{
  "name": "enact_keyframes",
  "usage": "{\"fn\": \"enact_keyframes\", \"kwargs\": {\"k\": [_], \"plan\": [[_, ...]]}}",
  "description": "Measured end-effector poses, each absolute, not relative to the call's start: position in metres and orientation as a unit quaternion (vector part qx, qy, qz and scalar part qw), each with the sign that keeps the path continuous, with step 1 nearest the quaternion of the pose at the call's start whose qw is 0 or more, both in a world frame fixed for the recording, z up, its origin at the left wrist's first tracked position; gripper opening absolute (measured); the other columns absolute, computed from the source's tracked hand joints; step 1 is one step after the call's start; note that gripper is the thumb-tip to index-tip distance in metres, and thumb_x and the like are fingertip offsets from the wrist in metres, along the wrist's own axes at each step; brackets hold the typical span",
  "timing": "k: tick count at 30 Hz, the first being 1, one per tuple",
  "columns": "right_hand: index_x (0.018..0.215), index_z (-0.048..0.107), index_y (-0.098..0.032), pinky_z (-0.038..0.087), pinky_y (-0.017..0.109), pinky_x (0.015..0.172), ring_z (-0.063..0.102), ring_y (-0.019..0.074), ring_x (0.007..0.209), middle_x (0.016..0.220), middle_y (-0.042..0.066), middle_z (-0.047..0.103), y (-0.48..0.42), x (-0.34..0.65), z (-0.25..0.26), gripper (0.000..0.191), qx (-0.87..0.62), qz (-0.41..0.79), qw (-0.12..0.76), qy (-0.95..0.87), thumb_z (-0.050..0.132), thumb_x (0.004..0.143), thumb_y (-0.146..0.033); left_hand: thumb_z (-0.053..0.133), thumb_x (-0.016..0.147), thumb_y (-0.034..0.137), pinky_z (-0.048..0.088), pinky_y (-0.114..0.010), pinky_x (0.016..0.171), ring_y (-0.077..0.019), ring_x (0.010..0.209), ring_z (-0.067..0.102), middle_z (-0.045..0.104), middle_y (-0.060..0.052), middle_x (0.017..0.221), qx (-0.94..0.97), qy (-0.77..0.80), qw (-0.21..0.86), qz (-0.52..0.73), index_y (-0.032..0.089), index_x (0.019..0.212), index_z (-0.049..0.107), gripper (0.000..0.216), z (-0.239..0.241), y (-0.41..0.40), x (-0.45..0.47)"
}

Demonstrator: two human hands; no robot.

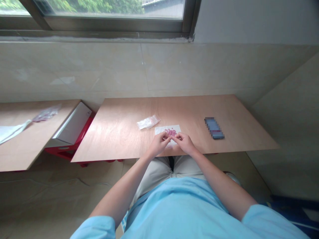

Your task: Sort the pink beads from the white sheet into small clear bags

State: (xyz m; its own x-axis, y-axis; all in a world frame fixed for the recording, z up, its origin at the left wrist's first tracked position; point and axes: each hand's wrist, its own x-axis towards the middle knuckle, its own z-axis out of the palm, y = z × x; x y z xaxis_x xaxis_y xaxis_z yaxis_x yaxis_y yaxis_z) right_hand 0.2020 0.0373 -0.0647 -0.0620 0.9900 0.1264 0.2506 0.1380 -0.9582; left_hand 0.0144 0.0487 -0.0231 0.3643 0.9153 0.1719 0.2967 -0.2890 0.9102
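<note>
A white sheet (161, 129) lies near the front edge of the wooden table (119, 132). A small heap of pink beads (171, 131) rests on it. My left hand (159, 144) and my right hand (184, 142) meet just in front of the beads, fingertips pinched toward each other. Whatever the fingers hold is too small to make out. A clear plastic bag with a red strip (148, 122) lies just behind and to the left of the sheet.
A dark phone (214, 128) lies on the table's right part. A second wooden table (27, 136) stands at the left with white cloth and a plastic bag. A white box (72, 126) on a red stand sits between the tables. Wall and window are behind.
</note>
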Motion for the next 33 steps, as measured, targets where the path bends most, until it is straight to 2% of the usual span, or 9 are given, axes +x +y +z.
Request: {"fn": "enact_keyframes", "kwargs": {"k": [5, 10, 18, 28, 33], "plan": [[0.068, 0.059, -0.02, 0.038, 0.025, 0.055, 0.05, 0.0142, 0.059, 0.064, -0.001, 0.059, 0.036, 0.204, -0.062, 0.045, -0.525, 0.394, 0.444, -0.61, 0.066, 0.085, -0.062, 0.061, 0.092, 0.044, 0.045, -0.026, 0.064, -0.0152, 0.07, 0.058, 0.064, -0.003, 0.076, 0.713, 0.428, 0.416, 0.367, 0.016, 0.079, 0.062, 0.031, -0.021, 0.046, 0.015], [0.062, 0.049, -0.021, 0.029, 0.025, 0.051, 0.039, 0.0121, 0.054, 0.057, -0.004, 0.044, 0.036, 0.203, -0.061, 0.05, -0.529, 0.387, 0.444, -0.611, 0.066, 0.085, -0.062, 0.06, 0.094, 0.04, 0.046, -0.026, 0.062, -0.0151, 0.07, 0.059, 0.064, -0.003, 0.075, 0.706, 0.428, 0.426, 0.371, 0.016, 0.079, 0.061, 0.028, -0.019, 0.043, 0.015], [0.057, 0.037, -0.022, 0.025, 0.026, 0.051, 0.033, 0.0117, 0.053, 0.055, -0.005, 0.033, 0.036, 0.202, -0.061, 0.057, -0.531, 0.382, 0.438, -0.617, 0.064, 0.085, -0.062, 0.06, 0.094, 0.038, 0.048, -0.027, 0.065, -0.0159, 0.071, 0.062, 0.065, -0.003, 0.077, 0.725, 0.431, 0.395, 0.364, 0.017, 0.079, 0.061, 0.026, -0.022, 0.045, 0.014], [0.057, 0.033, -0.022, 0.024, 0.025, 0.051, 0.031, 0.0109, 0.054, 0.056, -0.005, 0.031, 0.039, 0.194, -0.064, 0.057, -0.529, 0.38, 0.44, -0.618, 0.062, 0.088, -0.06, 0.062, 0.092, 0.031, 0.045, -0.024, 0.061, -0.0152, 0.074, 0.059, 0.063, -0.002, 0.078, 0.716, 0.458, 0.325, 0.415, 0.018, 0.077, 0.058, 0.02, -0.029, 0.042, 0.016], [0.057, 0.033, -0.022, 0.023, 0.025, 0.051, 0.03, 0.0111, 0.054, 0.056, -0.005, 0.031, 0.04, 0.188, -0.062, 0.056, -0.522, 0.389, 0.451, -0.611, 0.062, 0.089, -0.059, 0.06, 0.094, 0.033, 0.047, -0.023, 0.06, -0.0149, 0.075, 0.06, 0.064, -0.002, 0.08, 0.712, 0.457, 0.321, 0.426, 0.018, 0.079, 0.058, 0.022, -0.023, 0.04, 0.013]]}}
